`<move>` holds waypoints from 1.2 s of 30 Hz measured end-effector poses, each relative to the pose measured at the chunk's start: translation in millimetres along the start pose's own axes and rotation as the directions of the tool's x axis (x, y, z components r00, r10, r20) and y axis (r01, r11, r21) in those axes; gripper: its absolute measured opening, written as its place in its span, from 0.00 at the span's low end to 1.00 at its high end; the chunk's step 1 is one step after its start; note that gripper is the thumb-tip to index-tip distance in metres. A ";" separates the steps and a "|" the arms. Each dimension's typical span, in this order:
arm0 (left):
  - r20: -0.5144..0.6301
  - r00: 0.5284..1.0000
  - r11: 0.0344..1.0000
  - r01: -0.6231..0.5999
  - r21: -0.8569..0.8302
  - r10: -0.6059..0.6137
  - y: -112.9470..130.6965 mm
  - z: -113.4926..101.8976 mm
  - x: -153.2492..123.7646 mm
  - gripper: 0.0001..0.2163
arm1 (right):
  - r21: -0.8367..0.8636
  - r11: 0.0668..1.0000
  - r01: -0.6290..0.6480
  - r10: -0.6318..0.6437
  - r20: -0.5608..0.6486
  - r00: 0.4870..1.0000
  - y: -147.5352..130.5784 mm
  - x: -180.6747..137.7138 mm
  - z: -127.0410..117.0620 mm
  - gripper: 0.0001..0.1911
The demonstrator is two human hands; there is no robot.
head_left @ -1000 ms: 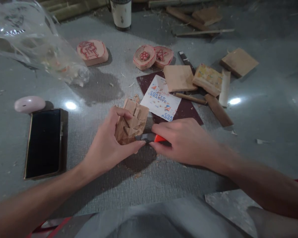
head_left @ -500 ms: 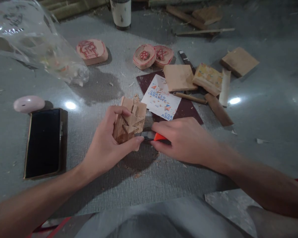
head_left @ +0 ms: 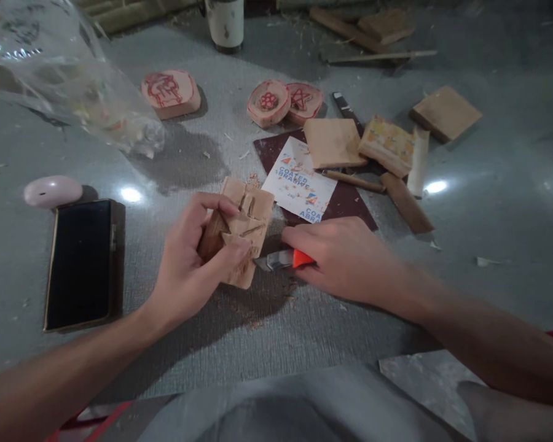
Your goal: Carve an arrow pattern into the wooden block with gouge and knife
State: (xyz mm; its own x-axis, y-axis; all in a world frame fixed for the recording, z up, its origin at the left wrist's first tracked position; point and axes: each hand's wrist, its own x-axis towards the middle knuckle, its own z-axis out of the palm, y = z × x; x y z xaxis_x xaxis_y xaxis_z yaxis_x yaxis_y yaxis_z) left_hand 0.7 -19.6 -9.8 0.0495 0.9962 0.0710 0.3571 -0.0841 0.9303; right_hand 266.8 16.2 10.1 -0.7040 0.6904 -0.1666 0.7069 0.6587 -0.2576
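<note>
Two hands work at the desk (head_left: 488, 202): our left hand (head_left: 188, 270) grips a carved wood block (head_left: 244, 224), tilted just above the desk, while our right hand (head_left: 345, 258) clasps an orange knife (head_left: 283, 259), its blade just beside the block's lower edge.

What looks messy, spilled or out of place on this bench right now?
Wood shavings are scattered on the mat under the carved wood block held by the left hand. The right hand holds an orange utility knife, blade exposed. A phone lies close to the chips.
</note>
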 end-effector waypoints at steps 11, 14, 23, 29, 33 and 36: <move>0.005 1.000 0.999 -0.013 -0.047 0.013 -2.3 1.5 2.1 0.11 | 0.006 1.000 0.002 -0.002 0.000 1.000 -0.1 -0.4 0.6 0.03; 0.032 0.999 0.999 -0.011 -0.039 0.012 -0.1 0.9 2.9 0.11 | 0.001 1.000 -0.003 0.003 0.000 1.000 0.1 0.5 0.7 0.03; 0.045 0.999 1.000 0.016 -0.008 -0.016 1.1 1.1 2.8 0.11 | 0.023 1.000 -0.015 0.015 0.020 1.000 -0.4 0.9 -2.0 0.03; 0.055 0.998 1.000 0.025 0.018 -0.026 1.9 1.6 3.1 0.11 | 0.014 1.000 -0.020 0.020 0.027 0.999 -1.4 1.8 -1.9 0.04; 0.075 0.997 1.000 -0.002 0.030 -0.001 2.8 1.3 4.2 0.11 | 0.008 1.000 -0.026 0.025 0.041 0.999 -2.6 2.1 -2.9 0.03; 0.085 0.996 0.997 -0.037 0.062 0.032 3.7 0.6 5.1 0.11 | 0.002 1.000 -0.027 0.026 0.060 0.998 -3.0 2.4 -4.2 0.03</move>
State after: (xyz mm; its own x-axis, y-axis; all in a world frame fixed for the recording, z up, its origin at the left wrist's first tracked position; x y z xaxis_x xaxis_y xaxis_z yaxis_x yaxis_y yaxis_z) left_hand 2.8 -14.9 -6.3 0.1402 0.9877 0.0698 0.4118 -0.1223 0.9030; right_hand 263.3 17.1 14.5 -0.6879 0.6884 -0.2302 0.7253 0.6397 -0.2545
